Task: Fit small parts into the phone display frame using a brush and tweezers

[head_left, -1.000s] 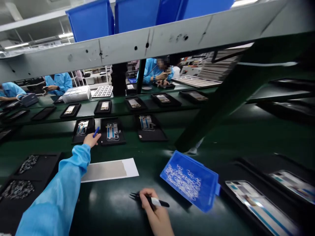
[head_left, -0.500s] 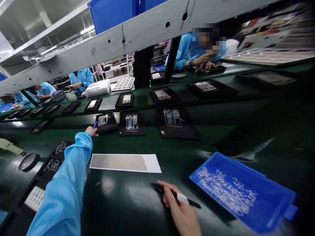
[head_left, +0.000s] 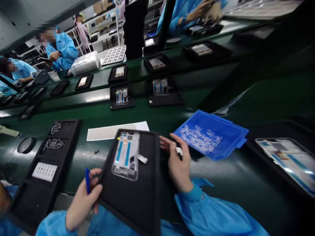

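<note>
My left hand [head_left: 82,196] is closed on the left edge of a black tray [head_left: 145,200], with a blue pen-like tool [head_left: 87,181] also held in its fingers. The tray is tilted in front of me. In its upper left lies a phone frame [head_left: 126,154] with blue strips and a white tab [head_left: 142,159] sticking out to the right. My right hand [head_left: 179,164] is beside the tray's right edge, index finger and thumb apart. Tweezers are tucked in this hand; only their white band [head_left: 179,151] shows clearly, the rest being hidden or dark.
Behind the tray lies a white and grey strip [head_left: 100,133]. A blue tray lid [head_left: 228,137] with small clear rings is at right. A compartment tray [head_left: 71,141] with small parts is at left. More phone trays [head_left: 123,106] line the bench; co-workers [head_left: 65,49] sit opposite.
My left hand has brought a phone tray from the back row to in front of me. My right hand has moved up to its right side. The view has tipped downward.
</note>
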A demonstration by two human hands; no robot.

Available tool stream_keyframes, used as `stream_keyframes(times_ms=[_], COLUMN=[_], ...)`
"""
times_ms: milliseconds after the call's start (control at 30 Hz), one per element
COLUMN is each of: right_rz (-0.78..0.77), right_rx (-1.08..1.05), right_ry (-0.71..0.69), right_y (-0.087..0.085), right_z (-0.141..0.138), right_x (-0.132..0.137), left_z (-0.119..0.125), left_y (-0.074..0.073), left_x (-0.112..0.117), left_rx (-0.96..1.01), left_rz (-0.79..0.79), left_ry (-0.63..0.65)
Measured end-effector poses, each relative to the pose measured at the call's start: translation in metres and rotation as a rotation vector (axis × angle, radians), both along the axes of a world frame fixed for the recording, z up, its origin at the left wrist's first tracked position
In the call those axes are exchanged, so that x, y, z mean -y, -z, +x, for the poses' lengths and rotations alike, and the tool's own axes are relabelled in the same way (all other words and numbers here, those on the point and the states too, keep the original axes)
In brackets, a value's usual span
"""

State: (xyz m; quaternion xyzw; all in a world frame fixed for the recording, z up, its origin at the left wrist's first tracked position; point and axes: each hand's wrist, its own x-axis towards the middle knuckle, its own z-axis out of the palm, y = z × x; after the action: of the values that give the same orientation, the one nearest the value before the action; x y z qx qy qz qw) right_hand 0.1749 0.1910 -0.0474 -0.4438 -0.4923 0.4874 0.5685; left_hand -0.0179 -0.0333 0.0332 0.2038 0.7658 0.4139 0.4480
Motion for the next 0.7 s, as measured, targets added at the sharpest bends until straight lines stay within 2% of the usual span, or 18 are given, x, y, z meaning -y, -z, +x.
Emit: stream_keyframes(times_ms=[67,133,233,300,367,467,567,700], right_rz=[0.026,0.05,0.089,0.12,0.18,0.31,0.358,0.234], right_rx=[0.041,0.1,0.23,0.324,0.406,0.506,0.546,0.478], right_ry=[0.036,0.005,-0.126,-0.198,-0.215,-0.2,-0.311,-0.637], right_y=[0.002,0.003,0.006,0.006,0.005,-0.004,-0.022,-0.046], right_z=[0.001,0.002,0.002,0.002,0.001,-0.001,-0.008,-0.034], right_x=[-0.002,-0.003,0.0,0.004,0.008,0.015,0.021,0.026], left_z=[0.025,0.039,0.033,0.011,-0.017,-0.054,-0.076,-0.084], left_y=[0.026,0.044,0.052,0.048,0.043,0.045,0.057,0.069], left_x=[0.025,0.038,0.04,0.031,0.014,-0.017,-0.044,-0.062], left_rx=[0.042,-0.008,-0.266,-0.488,-0.7,-0.926,-0.978,-0.96], left_rz=[-0.037,-0.02,0.088,0.191,0.27,0.26,0.192,0.171], left_ry=[-0.034,0.006,0.18,0.218,0.152,0.052,0.04,0.078])
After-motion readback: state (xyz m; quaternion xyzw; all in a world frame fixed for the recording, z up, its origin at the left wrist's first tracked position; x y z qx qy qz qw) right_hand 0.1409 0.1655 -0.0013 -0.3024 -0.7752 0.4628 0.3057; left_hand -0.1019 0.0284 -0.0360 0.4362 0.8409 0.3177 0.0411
